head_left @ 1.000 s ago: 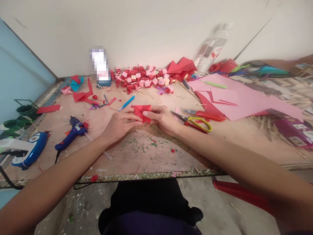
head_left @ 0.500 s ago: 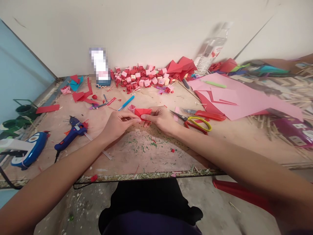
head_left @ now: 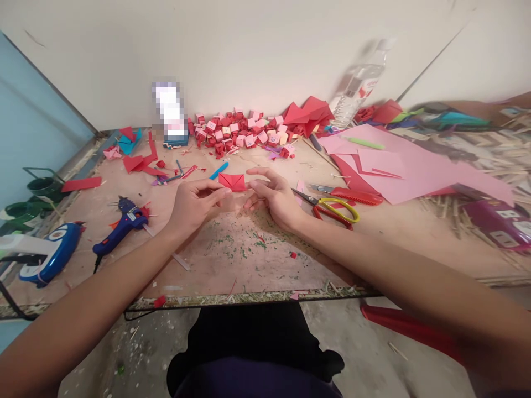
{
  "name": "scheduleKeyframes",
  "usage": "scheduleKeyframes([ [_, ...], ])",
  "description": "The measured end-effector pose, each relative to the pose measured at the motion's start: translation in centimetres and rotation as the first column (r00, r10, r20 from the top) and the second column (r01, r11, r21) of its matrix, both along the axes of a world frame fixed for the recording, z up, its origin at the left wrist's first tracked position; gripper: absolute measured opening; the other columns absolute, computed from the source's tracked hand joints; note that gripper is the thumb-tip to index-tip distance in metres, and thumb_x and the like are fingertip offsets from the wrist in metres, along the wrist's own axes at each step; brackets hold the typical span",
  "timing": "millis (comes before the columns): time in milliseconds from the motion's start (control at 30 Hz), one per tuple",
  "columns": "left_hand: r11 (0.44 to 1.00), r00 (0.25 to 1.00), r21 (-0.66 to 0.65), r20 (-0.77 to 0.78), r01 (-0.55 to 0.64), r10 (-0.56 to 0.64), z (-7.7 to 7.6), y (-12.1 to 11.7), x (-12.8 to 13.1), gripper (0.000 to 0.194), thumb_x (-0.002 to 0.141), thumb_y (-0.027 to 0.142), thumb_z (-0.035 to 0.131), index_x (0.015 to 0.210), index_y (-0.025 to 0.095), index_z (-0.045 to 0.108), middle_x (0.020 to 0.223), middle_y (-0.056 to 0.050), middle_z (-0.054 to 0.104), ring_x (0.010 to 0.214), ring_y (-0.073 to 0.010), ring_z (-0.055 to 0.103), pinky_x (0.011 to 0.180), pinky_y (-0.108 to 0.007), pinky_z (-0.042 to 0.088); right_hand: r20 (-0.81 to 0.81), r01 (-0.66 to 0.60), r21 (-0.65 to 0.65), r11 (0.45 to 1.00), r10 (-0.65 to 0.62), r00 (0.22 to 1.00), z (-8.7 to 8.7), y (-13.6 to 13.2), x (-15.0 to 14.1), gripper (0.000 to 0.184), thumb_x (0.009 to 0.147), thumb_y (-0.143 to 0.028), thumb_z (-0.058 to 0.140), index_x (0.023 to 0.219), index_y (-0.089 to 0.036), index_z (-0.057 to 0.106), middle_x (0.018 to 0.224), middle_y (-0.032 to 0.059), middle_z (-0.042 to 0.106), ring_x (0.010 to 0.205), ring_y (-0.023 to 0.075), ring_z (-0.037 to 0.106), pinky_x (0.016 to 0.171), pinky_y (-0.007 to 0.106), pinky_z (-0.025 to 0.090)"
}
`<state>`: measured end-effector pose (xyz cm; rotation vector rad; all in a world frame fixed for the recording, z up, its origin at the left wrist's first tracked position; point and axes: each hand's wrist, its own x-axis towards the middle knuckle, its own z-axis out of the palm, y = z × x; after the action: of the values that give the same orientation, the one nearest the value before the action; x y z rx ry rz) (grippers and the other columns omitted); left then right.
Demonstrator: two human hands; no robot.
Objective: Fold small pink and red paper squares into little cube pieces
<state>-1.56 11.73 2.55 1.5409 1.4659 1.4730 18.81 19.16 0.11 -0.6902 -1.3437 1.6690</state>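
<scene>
A small folded piece of red paper (head_left: 231, 182), with diagonal creases across its face, is held above the table in front of me. My left hand (head_left: 197, 203) pinches its left lower corner between thumb and fingers. Just off the paper's right edge is my right hand (head_left: 274, 198), its fingers apart and curved, with nothing visible between them. Behind my left hand lies a blue pen (head_left: 219, 170), partly covered. Scissors (head_left: 332, 205) with yellow and red handles rest to the right of my right hand, beside a red-handled cutter (head_left: 352, 194).
Folded red and pink paper boxes (head_left: 240, 132) are heaped by the wall, near a phone (head_left: 170, 113) and a plastic bottle (head_left: 357, 88). Pink sheets (head_left: 427, 166) lie right. A blue glue gun (head_left: 124, 221) lies left. Green scraps (head_left: 240, 246) dot the table near its front edge.
The red paper was between both hands; its upper part tilted over, then came back into view slightly left. My right hand has let go and opened, while my left hand moved a little left.
</scene>
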Motion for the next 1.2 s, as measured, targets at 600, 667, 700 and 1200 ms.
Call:
scheduleKeyframes([
  [600, 1.0, 0.998, 0.01, 0.059, -0.006, 0.006, -1.4, 0.8, -0.9, 0.024, 0.064, 0.031, 0.1, 0.081, 0.023, 0.084, 0.075, -0.002, 0.082, 0.065, -0.018, 0.073, 0.062, -0.027, 0.058, 0.057, 0.033, 0.068, 0.997, -0.037, 0.998, 0.3, -0.3, -0.3, 0.025, 0.07, -0.034, 0.1, 0.083, -0.021, 0.083, 0.084, 0.0017, 0.078, 0.065, 0.0151, 0.075, 0.056, 0.026, 0.056],
  [667, 1.0, 0.999, 0.014, 0.054, 0.009, -0.009, -1.5, 0.9, -1.0, 0.027, 0.065, 0.031, 0.1, 0.084, 0.021, 0.084, 0.075, -0.002, 0.082, 0.065, -0.0172, 0.073, 0.063, -0.027, 0.059, 0.045, 0.035, 0.062, 0.997, -0.038, 0.998, 0.3, -0.3, -0.2, 0.025, 0.069, -0.033, 0.1, 0.083, -0.021, 0.083, 0.088, 0.0019, 0.079, 0.066, 0.015, 0.076, 0.055, 0.026, 0.056],
  [700, 1.0, 0.999, 0.017, 0.046, 0.016, -0.017, -1.5, 0.9, -1.0, 0.028, 0.065, 0.03, 0.099, 0.086, 0.02, 0.085, 0.074, -0.002, 0.082, 0.065, -0.0171, 0.073, 0.063, -0.026, 0.059, 0.04, 0.034, 0.056, 0.998, -0.036, 0.999, 0.3, -0.3, -0.2, 0.025, 0.068, -0.033, 0.1, 0.083, -0.021, 0.083, 0.088, 0.0019, 0.079, 0.066, 0.015, 0.076, 0.055, 0.026, 0.056],
  [1200, 0.991, 0.998, 0.123, -0.051, 0.052, -0.046, -0.9, 0.4, -0.7, 0.006, 0.078, 0.024, 0.093, 0.082, 0.024, 0.089, 0.083, -0.002, 0.086, 0.075, -0.0184, 0.078, 0.074, -0.028, 0.063, 0.044, -0.017, 0.062, 0.998, 0.014, 0.999, 0.2, -0.3, -0.1, 0.022, 0.07, -0.035, 0.101, 0.083, -0.023, 0.087, 0.074, 0.0014, 0.079, 0.063, 0.0154, 0.075, 0.052, 0.024, 0.053],
])
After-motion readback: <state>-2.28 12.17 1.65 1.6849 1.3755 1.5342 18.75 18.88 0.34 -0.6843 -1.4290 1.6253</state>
